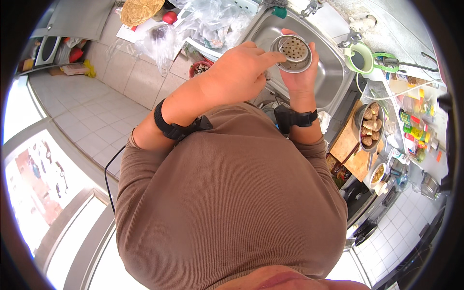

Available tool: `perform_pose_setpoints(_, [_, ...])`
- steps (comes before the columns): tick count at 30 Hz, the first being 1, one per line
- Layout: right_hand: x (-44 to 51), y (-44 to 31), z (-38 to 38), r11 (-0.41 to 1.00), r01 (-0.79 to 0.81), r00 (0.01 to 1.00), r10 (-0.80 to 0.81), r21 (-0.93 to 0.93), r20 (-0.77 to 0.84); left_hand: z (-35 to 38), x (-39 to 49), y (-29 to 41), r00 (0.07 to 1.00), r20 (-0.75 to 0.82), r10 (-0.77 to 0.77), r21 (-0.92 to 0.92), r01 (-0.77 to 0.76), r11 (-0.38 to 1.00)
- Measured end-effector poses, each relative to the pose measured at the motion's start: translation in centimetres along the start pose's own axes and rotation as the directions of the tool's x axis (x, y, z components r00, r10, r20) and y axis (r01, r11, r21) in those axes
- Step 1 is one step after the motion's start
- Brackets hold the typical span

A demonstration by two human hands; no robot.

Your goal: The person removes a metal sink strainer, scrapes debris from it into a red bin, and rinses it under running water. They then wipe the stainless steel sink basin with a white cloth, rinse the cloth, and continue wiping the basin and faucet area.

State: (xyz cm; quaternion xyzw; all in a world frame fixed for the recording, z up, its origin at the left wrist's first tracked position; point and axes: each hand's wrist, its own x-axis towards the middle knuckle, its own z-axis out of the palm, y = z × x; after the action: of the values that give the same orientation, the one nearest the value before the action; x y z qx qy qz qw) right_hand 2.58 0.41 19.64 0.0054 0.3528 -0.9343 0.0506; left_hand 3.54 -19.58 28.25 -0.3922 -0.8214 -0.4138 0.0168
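My right hand [299, 81] grips a round metal sink strainer basket [294, 49] from below and around its rim. The perforated bottom faces up, and dirt marks its inner surface. From the left, my left hand [246, 67] reaches across with its index finger extended, the tip touching the strainer near its rim. The other fingers of that hand curl under, and whether they hold anything is hidden. Both hands are above the near side of a stainless steel sink [328, 78].
Plastic bags [217, 21] lie left of the sink, above a red container [199, 69] on the floor. A green scouring pad [279, 12] rests at the sink's far edge. To the right are a green-and-white jug [360, 58], a pan of brown tubers [370, 125] and a wooden board [346, 136].
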Motion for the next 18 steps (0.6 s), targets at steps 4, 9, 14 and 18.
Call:
perform_pose_setpoints(4, [-0.2,0.1,0.1,1.000,0.001,1.000,-0.002,0.023,0.027,-0.2,-0.3,0.3,0.993,-0.040,-0.111,-0.271,0.096,0.958])
perform_pose_setpoints(9, [-0.3,0.4,1.2,0.999,-0.009,0.996,0.013,-0.048,0.089,2.2,1.2,0.1,0.938,-0.283,0.198,0.145,-0.162,0.976])
perform_pose_setpoints(14, [-0.5,0.7,2.4,0.977,0.036,0.997,-0.021,-0.210,0.076,4.4,1.0,-0.4,0.976,-0.157,0.149,0.322,-0.092,0.942])
perform_pose_setpoints(18, [-0.8,1.0,2.6,0.948,0.075,0.997,-0.064,-0.311,0.045,4.1,0.8,-1.0,0.996,-0.085,-0.001,0.156,0.014,0.988])
